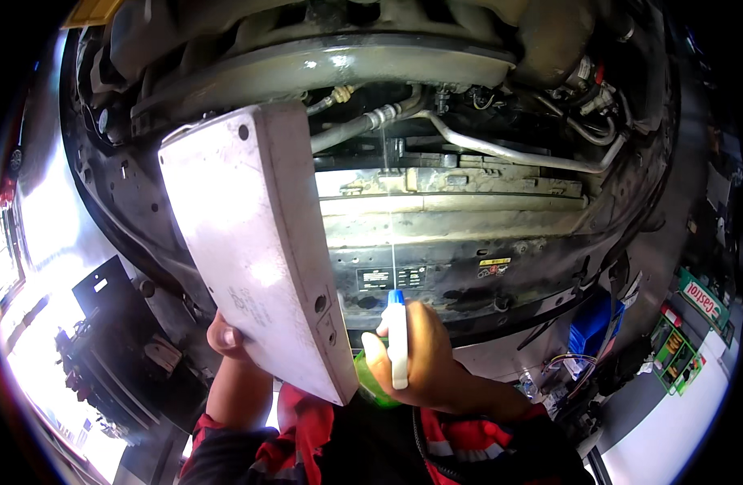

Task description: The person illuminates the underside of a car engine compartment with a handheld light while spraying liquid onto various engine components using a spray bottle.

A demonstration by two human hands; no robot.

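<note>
My left hand (227,339) grips the lower left edge of a pale box-shaped panel (238,224) with scuffed sides and round holes, tilted over the left part of a car's engine bay. Just right of it, my right hand (429,357) holds a green spray bottle (374,379) by its white trigger head with a blue nozzle (396,297). A thin straight stream rises from the nozzle towards a metal pipe joint (383,115). Beyond lies an aluminium pipe (499,147), above the front crossmember (456,227).
A large engine cover or manifold part (323,63) spans the top. At right are a blue bin (593,324), a green tray (674,354) of small items and a green Castrol box (704,297). A black cart (129,364) stands at left.
</note>
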